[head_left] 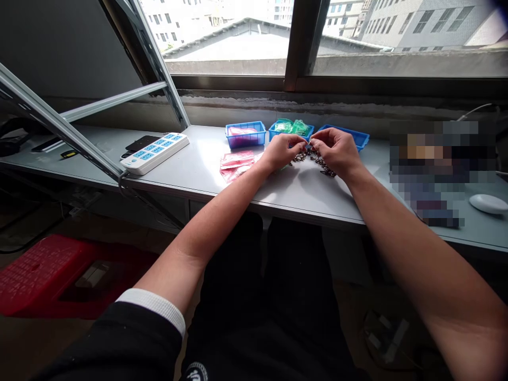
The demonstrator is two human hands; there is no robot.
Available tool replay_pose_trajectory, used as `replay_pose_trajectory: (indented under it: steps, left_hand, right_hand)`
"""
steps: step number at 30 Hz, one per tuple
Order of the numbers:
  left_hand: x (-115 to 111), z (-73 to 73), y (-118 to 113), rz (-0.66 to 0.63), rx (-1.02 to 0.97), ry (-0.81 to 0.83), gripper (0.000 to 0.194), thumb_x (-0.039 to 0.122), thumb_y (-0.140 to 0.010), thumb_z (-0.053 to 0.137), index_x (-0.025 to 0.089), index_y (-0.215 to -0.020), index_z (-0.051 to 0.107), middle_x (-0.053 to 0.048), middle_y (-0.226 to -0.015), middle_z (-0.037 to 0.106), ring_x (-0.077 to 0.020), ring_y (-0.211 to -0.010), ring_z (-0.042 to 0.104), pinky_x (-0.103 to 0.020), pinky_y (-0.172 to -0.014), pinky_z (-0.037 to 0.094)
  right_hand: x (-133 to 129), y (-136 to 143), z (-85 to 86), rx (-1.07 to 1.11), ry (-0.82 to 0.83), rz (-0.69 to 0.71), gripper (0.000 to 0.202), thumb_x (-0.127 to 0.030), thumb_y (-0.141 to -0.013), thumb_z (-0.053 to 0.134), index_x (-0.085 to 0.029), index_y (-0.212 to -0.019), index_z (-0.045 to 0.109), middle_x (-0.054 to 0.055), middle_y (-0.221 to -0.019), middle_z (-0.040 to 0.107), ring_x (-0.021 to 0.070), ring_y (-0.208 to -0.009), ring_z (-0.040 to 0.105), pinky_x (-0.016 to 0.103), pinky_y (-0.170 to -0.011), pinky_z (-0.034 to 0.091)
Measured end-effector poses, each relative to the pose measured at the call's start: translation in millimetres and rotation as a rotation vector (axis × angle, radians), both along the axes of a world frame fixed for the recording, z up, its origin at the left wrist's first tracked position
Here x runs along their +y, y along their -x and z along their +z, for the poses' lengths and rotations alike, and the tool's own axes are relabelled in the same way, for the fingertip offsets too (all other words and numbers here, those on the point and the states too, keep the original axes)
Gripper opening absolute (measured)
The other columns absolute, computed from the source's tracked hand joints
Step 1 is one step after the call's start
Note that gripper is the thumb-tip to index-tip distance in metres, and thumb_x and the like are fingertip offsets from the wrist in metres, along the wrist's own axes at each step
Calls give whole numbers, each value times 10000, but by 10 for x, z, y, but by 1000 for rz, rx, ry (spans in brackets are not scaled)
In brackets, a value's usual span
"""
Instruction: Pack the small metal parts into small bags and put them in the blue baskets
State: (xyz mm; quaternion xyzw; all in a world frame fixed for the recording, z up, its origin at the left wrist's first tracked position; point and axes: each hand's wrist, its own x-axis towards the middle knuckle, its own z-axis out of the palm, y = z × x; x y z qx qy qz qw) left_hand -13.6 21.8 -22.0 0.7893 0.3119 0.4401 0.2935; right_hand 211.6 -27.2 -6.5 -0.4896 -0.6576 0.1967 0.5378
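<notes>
Side by side above the table, my left hand (283, 151) and my right hand (335, 151) are both closed in a pinch, fingertips almost meeting. A tiny dark piece shows between the fingertips, too small to name. Below them lies a loose pile of small bronze-coloured metal pieces (327, 169), perhaps clasps or short chains. Pink plastic packets (237, 165) lie flat beside my left wrist. Behind the hands stand a blue basket (273, 136) with green packets (293, 127) and another blue basket (362, 140), partly hidden by my right hand.
A third blue basket (246, 138) holds pink packets. At left on the white table (198, 174) are a white power strip (156, 153), a black phone-like slab (143, 143) and a metal frame (91, 143). A white mouse (489, 203) lies right. A red plastic stool (47, 275) is on the floor.
</notes>
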Motion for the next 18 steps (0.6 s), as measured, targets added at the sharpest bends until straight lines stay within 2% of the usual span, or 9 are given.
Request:
replay_pose_trajectory:
  steps: [2, 4, 7, 9, 12, 18]
  left_hand:
    - [22, -15, -6, -40, -37, 49, 266, 291, -1184, 791, 174, -1271, 1015, -115, -1196, 1004, -262, -1095, 922, -351, -972, 676]
    - [44, -23, -15, -92, -80, 91, 328, 443, -1201, 833, 169, -1233, 1012, -116, -1169, 995, -241, -1060, 903, -333, -932, 648]
    - [73, -16, -37, -198, -171, 170, 614, 771, -1133, 905, 171, -1203, 1012, -133, -1197, 990, -232, -1085, 897, -326, -953, 646]
    - [92, -6, -51, -236, -224, 210, 761, 906, -1023, 963, 172, -1215, 1016, -144, -1228, 989, -239, -1114, 897, -333, -974, 651]
    - [121, -3, -64, -246, -272, 240, 841, 943, -894, 1055, 175, -1235, 1021, -146, -1243, 988, -245, -1121, 894, -357, -1007, 661]
    - [181, -52, -42, -214, -334, 300, 752, 806, -858, 1165, 173, -1235, 1015, -134, -1243, 987, -230, -1092, 880, -377, -1033, 675]
  right_hand:
    - [-4, 16, 2, 37, -6, 8, 123, -360, -984, 958, -322, -1042, 857, 103, -1088, 938, 375, -1052, 915, 633, -1074, 799]
    - [-21, 37, 10, 51, -23, 2, 131, -374, -991, 954, -321, -1050, 850, 101, -1077, 930, 364, -1033, 911, 612, -1033, 812]
    - [-60, 76, 29, 36, -81, -19, 126, -358, -996, 948, -320, -1049, 841, 98, -1106, 931, 351, -1040, 913, 569, -992, 819]
    - [-81, 97, 37, 26, -120, -22, 116, -317, -1005, 942, -315, -1056, 838, 94, -1124, 930, 341, -1042, 920, 550, -983, 818]
    - [-86, 99, 35, -6, -162, -26, 129, -223, -985, 939, -303, -1042, 857, 92, -1155, 926, 331, -1057, 926, 534, -981, 818]
    - [-48, 44, -4, -57, -217, 2, 152, -144, -926, 922, -288, -968, 950, 117, -1236, 924, 347, -1122, 922, 537, -977, 831]
